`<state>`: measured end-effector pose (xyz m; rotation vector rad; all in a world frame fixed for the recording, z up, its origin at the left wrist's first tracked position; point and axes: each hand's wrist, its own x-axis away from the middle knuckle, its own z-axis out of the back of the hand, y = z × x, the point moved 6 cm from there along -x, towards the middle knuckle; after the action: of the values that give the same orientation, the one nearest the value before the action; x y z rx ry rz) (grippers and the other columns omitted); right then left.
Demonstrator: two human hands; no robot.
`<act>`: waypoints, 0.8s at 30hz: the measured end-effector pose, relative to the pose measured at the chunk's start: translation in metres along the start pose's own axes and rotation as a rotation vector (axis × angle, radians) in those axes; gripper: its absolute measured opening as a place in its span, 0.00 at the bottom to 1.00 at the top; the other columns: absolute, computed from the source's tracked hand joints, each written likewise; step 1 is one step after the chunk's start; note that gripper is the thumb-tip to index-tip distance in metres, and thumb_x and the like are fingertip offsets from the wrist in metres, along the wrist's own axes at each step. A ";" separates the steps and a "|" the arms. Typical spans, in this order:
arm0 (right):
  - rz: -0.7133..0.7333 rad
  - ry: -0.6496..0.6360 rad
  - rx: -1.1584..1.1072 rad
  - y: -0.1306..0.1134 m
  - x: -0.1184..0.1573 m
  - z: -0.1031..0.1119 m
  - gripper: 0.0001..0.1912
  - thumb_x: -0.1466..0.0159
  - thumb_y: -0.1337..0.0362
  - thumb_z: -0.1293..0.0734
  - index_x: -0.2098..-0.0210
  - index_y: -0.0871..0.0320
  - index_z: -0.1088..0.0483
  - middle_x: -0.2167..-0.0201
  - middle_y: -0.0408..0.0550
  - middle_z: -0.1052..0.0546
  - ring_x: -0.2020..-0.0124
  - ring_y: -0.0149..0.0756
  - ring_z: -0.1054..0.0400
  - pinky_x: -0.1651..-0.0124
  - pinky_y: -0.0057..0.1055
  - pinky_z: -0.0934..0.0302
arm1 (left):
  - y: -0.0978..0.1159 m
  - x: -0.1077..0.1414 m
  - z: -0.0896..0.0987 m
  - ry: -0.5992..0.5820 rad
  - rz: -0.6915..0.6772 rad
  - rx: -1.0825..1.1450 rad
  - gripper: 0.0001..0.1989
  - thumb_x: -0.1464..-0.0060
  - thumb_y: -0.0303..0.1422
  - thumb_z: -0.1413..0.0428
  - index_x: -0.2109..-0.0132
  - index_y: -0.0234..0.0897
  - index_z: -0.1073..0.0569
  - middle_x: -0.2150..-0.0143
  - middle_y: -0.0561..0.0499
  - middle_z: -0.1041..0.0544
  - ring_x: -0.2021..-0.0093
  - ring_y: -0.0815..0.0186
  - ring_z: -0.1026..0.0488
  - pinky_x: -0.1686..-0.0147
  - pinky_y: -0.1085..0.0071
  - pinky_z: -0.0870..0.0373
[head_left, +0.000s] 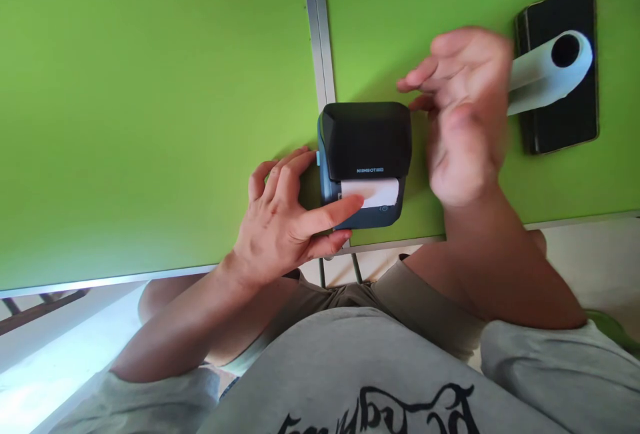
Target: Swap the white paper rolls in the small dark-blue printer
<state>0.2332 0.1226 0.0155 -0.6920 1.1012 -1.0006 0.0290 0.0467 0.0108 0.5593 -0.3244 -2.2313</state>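
The green table [150, 114] reaches across the view, its near edge by the person's lap. Toward its right end lies a black case [563, 121], a white roll [540, 77] over it. The dark label printer [367, 144] sits at the near edge, over the metal seam; the left hand [280, 221] steadies it, index fingertip on the white label [380, 191]. The right hand [465, 114], blurred, is open just beside it, fingers loosely curled.

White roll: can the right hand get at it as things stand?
Probably yes. The right hand looks open and empty beside the white roll, whose dark-holed end is uncovered. The hand hides the other end, so contact there is unclear.
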 end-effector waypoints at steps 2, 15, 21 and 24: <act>-0.012 -0.091 -0.032 0.001 0.001 -0.003 0.26 0.34 0.41 0.38 0.42 0.46 0.36 0.50 0.48 0.27 0.46 0.44 0.29 0.44 0.44 0.33 | 0.000 0.000 0.001 0.001 -0.003 -0.006 0.23 0.34 0.54 0.49 0.35 0.64 0.35 0.34 0.40 0.37 0.33 0.48 0.36 0.40 0.46 0.37; -0.154 -0.375 0.003 -0.021 0.002 -0.011 0.21 0.33 0.50 0.31 0.43 0.48 0.33 0.36 0.48 0.26 0.33 0.46 0.32 0.30 0.48 0.34 | 0.001 -0.003 0.002 0.020 -0.010 -0.050 0.38 0.35 0.56 0.51 0.25 0.49 0.48 0.39 0.33 0.33 0.40 0.43 0.30 0.45 0.49 0.36; -0.091 -0.398 0.045 -0.027 -0.001 -0.010 0.19 0.32 0.53 0.32 0.44 0.49 0.33 0.40 0.49 0.24 0.34 0.45 0.31 0.31 0.48 0.33 | 0.001 -0.004 0.003 0.022 0.004 -0.061 0.35 0.34 0.56 0.53 0.26 0.50 0.46 0.39 0.34 0.33 0.40 0.43 0.30 0.46 0.49 0.36; -0.061 -0.404 0.078 -0.031 0.001 -0.009 0.17 0.31 0.54 0.33 0.45 0.50 0.33 0.41 0.49 0.23 0.34 0.44 0.31 0.32 0.47 0.32 | 0.002 -0.005 0.003 0.017 0.002 -0.069 0.34 0.34 0.56 0.54 0.27 0.49 0.45 0.40 0.34 0.33 0.40 0.43 0.30 0.46 0.49 0.35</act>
<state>0.2153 0.1088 0.0384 -0.8258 0.6887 -0.9006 0.0315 0.0490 0.0153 0.5403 -0.2389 -2.2257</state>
